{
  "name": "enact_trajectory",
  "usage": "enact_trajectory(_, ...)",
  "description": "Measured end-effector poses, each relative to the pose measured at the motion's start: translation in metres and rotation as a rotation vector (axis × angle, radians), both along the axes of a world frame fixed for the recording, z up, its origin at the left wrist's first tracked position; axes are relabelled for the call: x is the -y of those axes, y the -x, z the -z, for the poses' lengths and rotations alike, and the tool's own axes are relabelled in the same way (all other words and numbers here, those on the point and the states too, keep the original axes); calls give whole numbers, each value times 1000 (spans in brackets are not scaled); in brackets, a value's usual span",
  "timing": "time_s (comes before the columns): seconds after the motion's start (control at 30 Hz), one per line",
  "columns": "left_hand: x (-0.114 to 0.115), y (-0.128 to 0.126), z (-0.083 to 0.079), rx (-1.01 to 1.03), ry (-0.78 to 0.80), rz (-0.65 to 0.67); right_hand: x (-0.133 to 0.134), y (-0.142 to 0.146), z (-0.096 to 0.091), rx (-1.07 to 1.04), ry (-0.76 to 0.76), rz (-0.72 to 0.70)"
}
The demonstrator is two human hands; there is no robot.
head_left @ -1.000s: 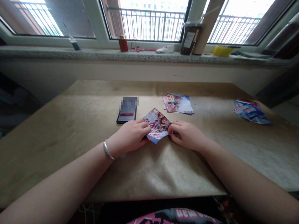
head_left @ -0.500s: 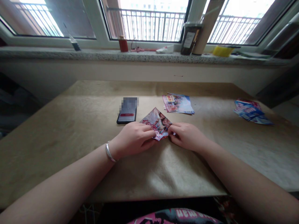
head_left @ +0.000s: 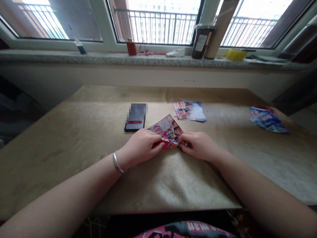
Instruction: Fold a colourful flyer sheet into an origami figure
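A folded sheet of printed paper (head_left: pixel 169 127), with photos and red lettering, lies between my hands, its peak pointing away from me. My left hand (head_left: pixel 143 145) is closed on its left lower part, fingers curled over the paper. At the right lower corner, my right hand (head_left: pixel 195 144) pinches the edge between thumb and fingers. Part of the paper is hidden beneath the left fingers. A black phone (head_left: pixel 135 117) lies just beyond my left hand. Behind the folded paper sits a small stack of printed sheets (head_left: pixel 190 110).
Blue and red folded paper pieces (head_left: pixel 268 119) lie at the right of the wooden-looking table (head_left: pixel 61 142). Behind it runs a stone windowsill (head_left: pixel 99 59) holding a red bottle (head_left: pixel 131 47), a dark container (head_left: pixel 199 41) and a yellow roll (head_left: pixel 236 54).
The paper's peak has shifted slightly right, and a red printed strip now shows along its lower edge. My left fingers have curled in a little; the right hand has barely moved.
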State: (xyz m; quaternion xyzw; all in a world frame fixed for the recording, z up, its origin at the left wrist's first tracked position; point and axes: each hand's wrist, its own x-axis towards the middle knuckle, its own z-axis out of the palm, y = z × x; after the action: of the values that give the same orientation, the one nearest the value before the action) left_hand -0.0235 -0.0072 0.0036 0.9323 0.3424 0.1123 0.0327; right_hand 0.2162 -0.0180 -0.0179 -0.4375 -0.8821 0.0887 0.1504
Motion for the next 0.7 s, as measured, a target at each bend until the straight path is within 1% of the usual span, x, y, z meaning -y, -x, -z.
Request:
enact_trajectory(0.13, -1, -1, 0, -20, 156, -128, -2, -2, 1, -56, -3, -7)
enact_trajectory(0.27, -3, -1, 0, 9, 232, -220, -5, -1, 2, -123, 19, -4)
enact_trajectory(0.43, -5, -1, 3, -38, 196, -228, -7, -2, 5, -147, 37, -7)
enact_trajectory(0.57, -6, -1, 8, 19, 191, -249, -8, -3, 7, -212, 34, -62)
enact_trajectory(0.7, -9, -1, 14, 42, 131, -250, -10, -3, 7, -237, 19, -112)
